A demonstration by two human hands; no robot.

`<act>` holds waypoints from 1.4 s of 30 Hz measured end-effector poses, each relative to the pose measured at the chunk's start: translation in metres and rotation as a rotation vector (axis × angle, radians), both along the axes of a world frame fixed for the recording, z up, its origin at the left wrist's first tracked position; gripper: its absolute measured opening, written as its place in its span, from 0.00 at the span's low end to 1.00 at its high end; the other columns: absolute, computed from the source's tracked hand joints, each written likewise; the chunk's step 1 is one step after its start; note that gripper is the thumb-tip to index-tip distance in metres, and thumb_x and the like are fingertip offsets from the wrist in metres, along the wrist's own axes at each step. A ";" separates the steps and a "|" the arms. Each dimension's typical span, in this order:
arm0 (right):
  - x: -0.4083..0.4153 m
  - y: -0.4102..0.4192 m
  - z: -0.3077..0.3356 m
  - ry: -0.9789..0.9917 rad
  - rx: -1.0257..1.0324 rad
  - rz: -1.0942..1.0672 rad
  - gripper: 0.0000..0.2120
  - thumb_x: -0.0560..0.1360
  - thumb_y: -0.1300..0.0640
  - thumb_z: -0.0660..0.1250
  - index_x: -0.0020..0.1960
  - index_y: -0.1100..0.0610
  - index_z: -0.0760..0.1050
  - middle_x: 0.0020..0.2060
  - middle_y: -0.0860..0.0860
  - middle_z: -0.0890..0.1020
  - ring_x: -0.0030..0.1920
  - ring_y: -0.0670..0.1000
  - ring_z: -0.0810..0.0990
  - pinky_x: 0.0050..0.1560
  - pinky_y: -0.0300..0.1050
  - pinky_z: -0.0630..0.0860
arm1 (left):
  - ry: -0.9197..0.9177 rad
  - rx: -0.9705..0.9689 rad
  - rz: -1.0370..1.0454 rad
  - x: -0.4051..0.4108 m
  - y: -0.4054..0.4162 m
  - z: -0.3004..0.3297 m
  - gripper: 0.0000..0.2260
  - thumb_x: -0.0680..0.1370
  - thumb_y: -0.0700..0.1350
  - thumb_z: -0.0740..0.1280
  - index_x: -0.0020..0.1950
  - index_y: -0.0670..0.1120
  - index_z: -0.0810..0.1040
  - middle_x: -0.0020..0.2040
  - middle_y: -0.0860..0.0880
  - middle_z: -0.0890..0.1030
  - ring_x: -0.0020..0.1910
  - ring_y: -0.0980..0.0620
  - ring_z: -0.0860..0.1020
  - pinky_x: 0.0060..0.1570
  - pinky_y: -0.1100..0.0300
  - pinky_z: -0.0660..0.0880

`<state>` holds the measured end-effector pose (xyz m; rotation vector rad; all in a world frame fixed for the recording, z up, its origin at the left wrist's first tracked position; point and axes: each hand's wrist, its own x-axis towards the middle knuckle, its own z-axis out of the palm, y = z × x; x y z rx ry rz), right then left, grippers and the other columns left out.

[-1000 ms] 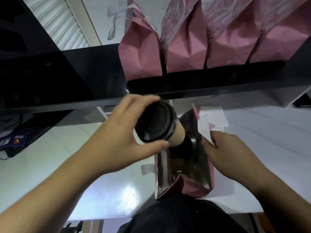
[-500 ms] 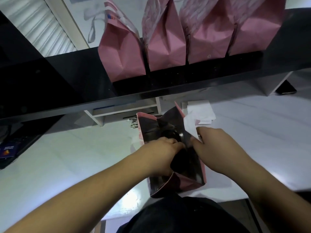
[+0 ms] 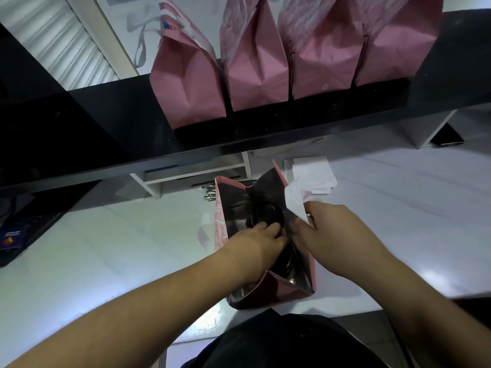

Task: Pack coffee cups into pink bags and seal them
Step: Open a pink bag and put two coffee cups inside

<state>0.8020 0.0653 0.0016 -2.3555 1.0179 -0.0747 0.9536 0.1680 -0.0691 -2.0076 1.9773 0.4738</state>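
An open pink bag (image 3: 273,293) with a dark shiny lining stands on the white table, right in front of me. My left hand (image 3: 255,248) reaches down into it, and its fingertips grip the near rim of a coffee cup's black lid (image 3: 265,215). A second dark lid (image 3: 285,262) shows deeper in the bag, under that hand. My right hand (image 3: 334,235) pinches the bag's right wall together with a white paper slip (image 3: 295,203), holding the mouth wide.
Several closed pink bags (image 3: 255,75) stand in a row on the black shelf (image 3: 106,128) above the table (image 3: 106,248). White papers (image 3: 313,173) lie behind the open bag, small metal pieces (image 3: 210,193) to its left. A dark device (image 3: 16,229) sits far left.
My left hand carried the cup from above the bag's mouth down into the bag. My right hand has kept hold of the bag's right wall throughout.
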 end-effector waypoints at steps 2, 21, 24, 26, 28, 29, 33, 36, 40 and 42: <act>0.000 0.000 -0.001 -0.011 0.005 0.000 0.18 0.81 0.48 0.60 0.35 0.49 0.63 0.29 0.47 0.72 0.28 0.48 0.70 0.28 0.42 0.60 | 0.001 0.017 0.011 0.003 -0.002 0.000 0.35 0.73 0.34 0.72 0.78 0.48 0.66 0.68 0.45 0.69 0.61 0.40 0.73 0.51 0.46 0.79; -0.001 0.002 -0.006 -0.091 0.035 -0.007 0.17 0.81 0.48 0.62 0.33 0.45 0.63 0.26 0.46 0.73 0.27 0.46 0.71 0.28 0.39 0.59 | 0.180 -0.037 0.076 0.021 -0.008 0.043 0.19 0.79 0.52 0.71 0.70 0.57 0.77 0.61 0.52 0.82 0.58 0.48 0.81 0.56 0.49 0.80; -0.001 0.002 -0.008 -0.110 0.032 -0.032 0.19 0.80 0.46 0.62 0.32 0.44 0.62 0.27 0.36 0.76 0.28 0.43 0.74 0.27 0.38 0.58 | 0.330 -0.480 0.292 0.056 -0.001 0.083 0.09 0.78 0.58 0.65 0.53 0.57 0.81 0.46 0.58 0.82 0.44 0.59 0.79 0.45 0.55 0.78; 0.001 0.002 -0.008 -0.094 0.034 -0.030 0.19 0.81 0.46 0.63 0.33 0.44 0.62 0.31 0.28 0.75 0.32 0.37 0.75 0.26 0.37 0.58 | 0.386 -0.719 0.545 0.089 0.010 0.089 0.07 0.79 0.58 0.64 0.48 0.57 0.79 0.41 0.60 0.81 0.40 0.61 0.79 0.37 0.59 0.76; 0.002 0.001 -0.010 -0.072 0.031 -0.034 0.18 0.81 0.47 0.62 0.33 0.44 0.63 0.32 0.26 0.75 0.33 0.36 0.75 0.26 0.37 0.59 | 0.356 -0.780 0.802 0.122 0.019 0.072 0.05 0.81 0.54 0.66 0.46 0.57 0.79 0.39 0.61 0.81 0.39 0.62 0.79 0.33 0.62 0.72; 0.003 0.001 -0.010 -0.062 0.032 -0.036 0.17 0.81 0.47 0.62 0.34 0.44 0.64 0.32 0.26 0.75 0.34 0.36 0.75 0.26 0.36 0.60 | 0.314 -0.732 0.888 0.137 0.022 0.058 0.05 0.81 0.52 0.66 0.46 0.57 0.79 0.38 0.60 0.81 0.38 0.60 0.80 0.33 0.61 0.70; 0.008 -0.002 -0.012 -0.025 0.040 -0.053 0.16 0.80 0.47 0.63 0.35 0.44 0.66 0.32 0.28 0.76 0.32 0.42 0.77 0.27 0.36 0.61 | 0.216 -0.401 0.904 0.169 0.020 -0.007 0.07 0.81 0.45 0.66 0.52 0.53 0.83 0.49 0.51 0.86 0.46 0.48 0.82 0.43 0.55 0.79; 0.011 -0.004 -0.014 -0.065 0.030 -0.043 0.16 0.80 0.47 0.66 0.35 0.44 0.67 0.28 0.39 0.77 0.29 0.47 0.75 0.27 0.38 0.61 | 0.155 -0.289 0.857 0.182 0.014 -0.042 0.12 0.81 0.42 0.65 0.59 0.51 0.85 0.57 0.47 0.86 0.54 0.43 0.82 0.54 0.53 0.79; 0.014 0.001 -0.009 -0.109 -0.037 0.028 0.13 0.78 0.50 0.71 0.39 0.45 0.69 0.24 0.42 0.70 0.25 0.47 0.69 0.27 0.38 0.60 | 0.127 -0.229 0.845 0.192 -0.001 -0.072 0.15 0.82 0.41 0.63 0.62 0.53 0.85 0.62 0.46 0.84 0.59 0.43 0.81 0.57 0.57 0.76; 0.018 0.002 -0.004 -0.045 0.002 -0.011 0.14 0.78 0.48 0.69 0.37 0.44 0.68 0.24 0.42 0.74 0.26 0.46 0.73 0.27 0.35 0.59 | 0.115 -0.200 0.795 0.197 -0.008 -0.084 0.16 0.80 0.39 0.63 0.59 0.52 0.86 0.61 0.45 0.84 0.58 0.42 0.81 0.54 0.56 0.76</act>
